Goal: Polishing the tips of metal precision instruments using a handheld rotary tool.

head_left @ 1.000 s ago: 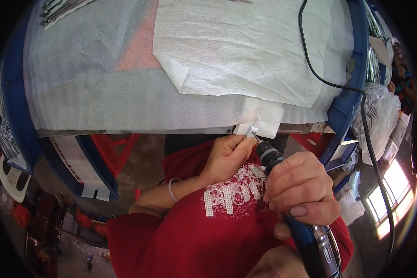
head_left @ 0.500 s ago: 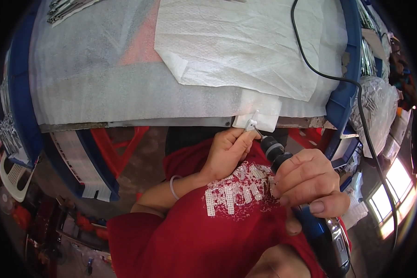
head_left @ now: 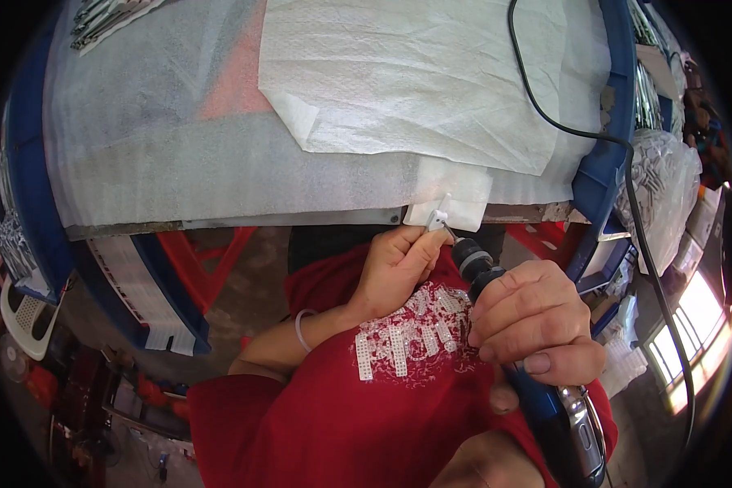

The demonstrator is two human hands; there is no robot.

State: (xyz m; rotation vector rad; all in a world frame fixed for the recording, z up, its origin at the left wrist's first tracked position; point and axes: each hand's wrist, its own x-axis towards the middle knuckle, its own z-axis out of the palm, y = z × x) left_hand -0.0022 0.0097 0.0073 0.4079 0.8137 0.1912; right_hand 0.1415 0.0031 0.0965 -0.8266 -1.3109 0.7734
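Note:
My left hand (head_left: 400,267) pinches a small silver metal part (head_left: 436,220) between thumb and fingers at the table's near edge. The part rests over a folded white foam pad (head_left: 466,213). My right hand (head_left: 537,321) wraps round a blue and black corded rotary tool (head_left: 550,419), its fingers over the body below the black chuck. The thin bit slants up and left from the chuck and reaches the metal part beside my left fingertips. Whether the bit touches the part is too small to tell.
White foam sheeting covers the table (head_left: 163,171), with a loose white sheet (head_left: 415,81) on top. A black cable (head_left: 537,98) runs over the right side. Blue trays (head_left: 606,154) flank the table. Metal pieces (head_left: 110,20) lie far left; a plastic bag (head_left: 663,183) sits at right.
The view has shifted slightly. Both hands, the metal part and the tool appear a little further left, and the tool stands slightly more upright. Both grips are the same.

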